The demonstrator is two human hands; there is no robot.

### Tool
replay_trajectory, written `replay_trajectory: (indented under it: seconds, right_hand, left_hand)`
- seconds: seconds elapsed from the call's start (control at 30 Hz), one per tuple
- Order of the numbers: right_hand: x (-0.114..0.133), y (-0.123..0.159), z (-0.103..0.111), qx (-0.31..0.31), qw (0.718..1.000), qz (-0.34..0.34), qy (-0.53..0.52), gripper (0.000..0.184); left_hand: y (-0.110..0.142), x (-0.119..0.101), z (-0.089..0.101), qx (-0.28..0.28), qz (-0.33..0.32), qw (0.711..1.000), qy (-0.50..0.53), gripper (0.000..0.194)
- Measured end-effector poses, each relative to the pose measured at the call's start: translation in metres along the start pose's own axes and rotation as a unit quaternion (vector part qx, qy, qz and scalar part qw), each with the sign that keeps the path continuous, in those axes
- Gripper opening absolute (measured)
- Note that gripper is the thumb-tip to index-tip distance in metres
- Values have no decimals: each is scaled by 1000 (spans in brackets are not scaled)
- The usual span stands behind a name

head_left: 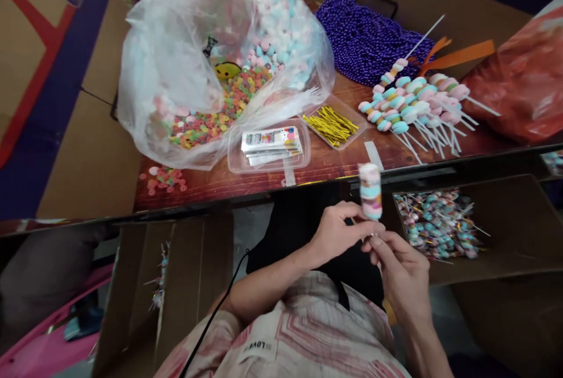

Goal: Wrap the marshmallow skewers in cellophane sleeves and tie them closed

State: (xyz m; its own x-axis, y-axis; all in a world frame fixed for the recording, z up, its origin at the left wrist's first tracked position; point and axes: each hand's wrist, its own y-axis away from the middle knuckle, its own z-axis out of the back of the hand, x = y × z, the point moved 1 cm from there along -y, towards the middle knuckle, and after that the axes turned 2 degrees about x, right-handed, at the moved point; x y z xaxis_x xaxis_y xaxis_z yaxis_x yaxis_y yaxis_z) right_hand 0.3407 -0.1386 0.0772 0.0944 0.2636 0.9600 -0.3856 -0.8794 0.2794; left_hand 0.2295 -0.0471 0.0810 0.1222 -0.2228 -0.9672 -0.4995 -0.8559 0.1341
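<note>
While left hand [336, 230] and right hand [403, 263] pinch candy skewer [370, 191], open cartons [505, 225] sit below red-brown table [211, 181].

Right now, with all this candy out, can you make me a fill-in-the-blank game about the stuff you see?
1. The left hand and right hand meet at the base of ____ candy stick.
2. Of the printed packets and the twist ties, the ones closer to the piled skewers are the ____.
3. The purple beads lie ____ the clear bag and the red bag.

Missing words: one; twist ties; between.
</note>
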Motion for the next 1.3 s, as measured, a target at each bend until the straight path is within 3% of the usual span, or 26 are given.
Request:
replay_trajectory:
  seconds: [0.1,0.2,0.27,0.33,0.4,0.47,0.63,0.8,0.9,1.0,1.13,1.23,1.3]
  right_hand:
    - [-19,-10,8,-28,986,-54,-152,23]
    - [-38,-28,29,-89,960,-63,-256,27]
    - [-49,-41,44,-118,952,-76,-272,29]
    - [-58,-53,50,-123,953,-116,-252,36]
    - [-61,-61,41,-104,956,-155,-226,41]
    - [-57,-65,17,-65,962,-169,-205,41]
    - [-26,-61,-57,50,988,-95,-114,28]
    - [19,-68,-96,157,984,61,63,21]
    - [41,-88,-115,124,973,159,111,20]
    - [55,-111,-138,71,961,244,114,25]
    - [64,-120,-161,110,959,248,77,22]
    - [63,-111,-163,122,963,235,55,27]
    - [60,-104,-159,121,967,224,31,25]
  left_hand:
    - [-12,-14,22,30,-90,992,-79,15]
    - [-36,-34,77,-136,-137,965,-175,10]
    - [-54,-42,119,-243,-129,923,-268,6]
    - [-70,-45,156,-309,-100,869,-374,6]
    - [-81,-43,180,-331,-68,830,-445,13]
    - [-88,-41,191,-329,-43,815,-475,17]
    - [-91,-41,191,-318,-21,819,-477,15]
    - [-82,-46,189,-325,-57,830,-449,15]
    - [-68,-52,182,-342,-123,825,-433,13]
    - [-48,-55,170,-320,-197,830,-413,13]
    - [-18,-48,154,-310,-258,832,-381,9]
    - [4,-35,143,-399,-241,831,-304,14]
    - [14,-27,133,-407,-197,868,-205,21]
